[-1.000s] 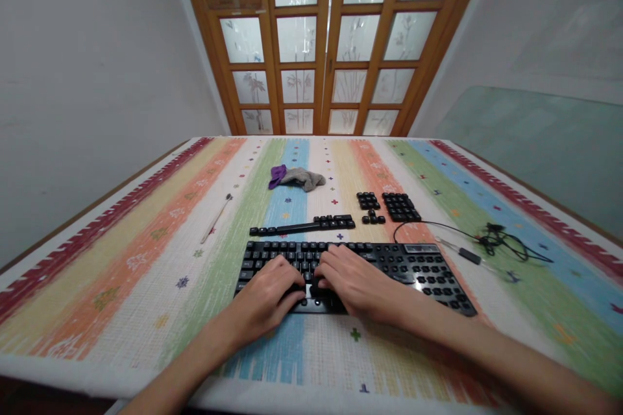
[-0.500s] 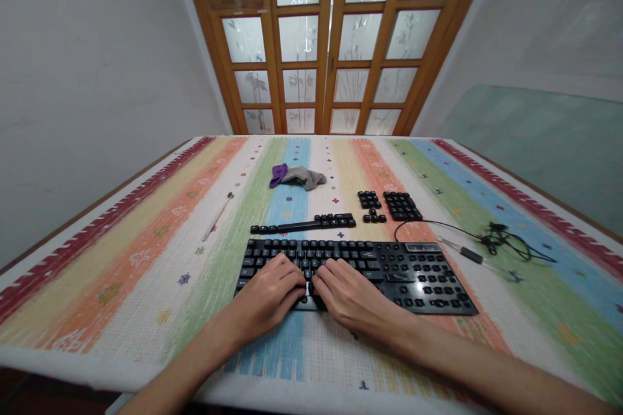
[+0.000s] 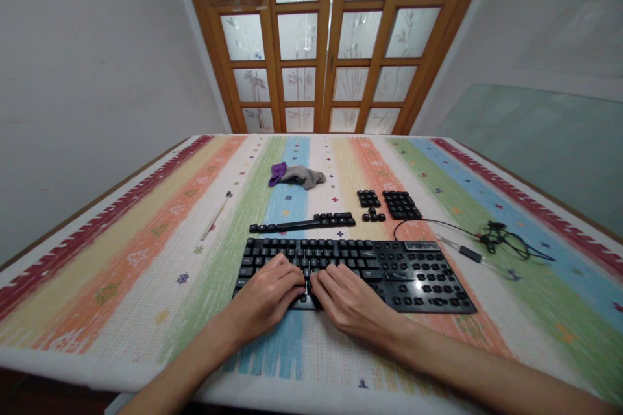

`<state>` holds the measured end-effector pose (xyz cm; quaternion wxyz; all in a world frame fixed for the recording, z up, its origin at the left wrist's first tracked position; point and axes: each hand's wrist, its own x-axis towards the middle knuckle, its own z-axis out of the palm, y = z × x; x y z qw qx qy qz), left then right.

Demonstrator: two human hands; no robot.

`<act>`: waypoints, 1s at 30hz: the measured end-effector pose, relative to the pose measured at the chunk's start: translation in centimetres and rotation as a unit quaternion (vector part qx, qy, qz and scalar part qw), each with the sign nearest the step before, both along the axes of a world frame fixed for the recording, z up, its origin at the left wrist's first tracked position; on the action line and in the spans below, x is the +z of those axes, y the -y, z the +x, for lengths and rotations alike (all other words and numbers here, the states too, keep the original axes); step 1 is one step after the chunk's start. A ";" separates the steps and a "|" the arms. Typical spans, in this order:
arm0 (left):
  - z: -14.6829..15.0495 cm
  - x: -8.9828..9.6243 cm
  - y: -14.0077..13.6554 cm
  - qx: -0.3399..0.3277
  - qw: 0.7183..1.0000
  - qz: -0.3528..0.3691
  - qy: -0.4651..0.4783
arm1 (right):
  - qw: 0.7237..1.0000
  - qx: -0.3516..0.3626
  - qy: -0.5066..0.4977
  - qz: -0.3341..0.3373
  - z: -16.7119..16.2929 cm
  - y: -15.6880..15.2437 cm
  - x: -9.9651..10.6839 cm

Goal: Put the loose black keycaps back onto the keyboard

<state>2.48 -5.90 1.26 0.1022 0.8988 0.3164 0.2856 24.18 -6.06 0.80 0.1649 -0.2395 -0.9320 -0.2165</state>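
Observation:
A black keyboard [image 3: 428,279] lies flat on the striped tablecloth, its right part and bottom row bare of keycaps. My left hand [image 3: 273,285] rests over its lower left half, fingers curled and drawn together at the bottom row. Close beside it, my right hand [image 3: 351,298] bends over the lower middle, thumb and fingers closed together. The fingertips of both meet the keyboard a small gap apart; whatever they pinch is hidden. Behind the keyboard lies a row of loose keycaps [image 3: 302,225], including the long space bar.
More loose keycaps [image 3: 402,205] form blocks at the back right. A coiled cable [image 3: 496,237] and a small black-handled tool [image 3: 470,253] lie to the right. A thin brush [image 3: 217,215] is at left, a grey-and-purple cloth [image 3: 302,176] farther back.
My right hand has shifted very slightly left, its fingers still bent at the bottom row. My left hand stays in place, and the loose keycaps lie as before.

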 end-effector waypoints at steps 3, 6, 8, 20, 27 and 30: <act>-0.1 -0.2 0.0 -0.006 1.000 0.016 0.004 | 1.000 0.012 -0.015 0.000 0.2 -0.1 -0.2; -0.1 -0.3 0.0 -0.012 1.000 0.027 0.009 | 0.999 0.017 -0.036 -0.001 0.4 -0.3 -0.5; -0.1 -0.4 0.1 -0.012 0.999 0.033 0.011 | 0.999 0.019 -0.043 -0.006 0.4 -0.4 -0.7; 0.1 -0.2 0.2 -0.008 0.999 0.036 0.007 | 0.999 0.017 -0.032 -0.030 0.3 -0.5 -0.6; 0.1 -0.3 0.2 -0.004 0.999 0.037 0.002 | 0.999 0.014 -0.012 -0.028 0.4 -0.2 -0.1; 0.2 -0.4 0.2 -0.002 0.999 0.041 -0.006 | 1.000 0.011 -0.005 -0.023 0.3 -0.1 0.0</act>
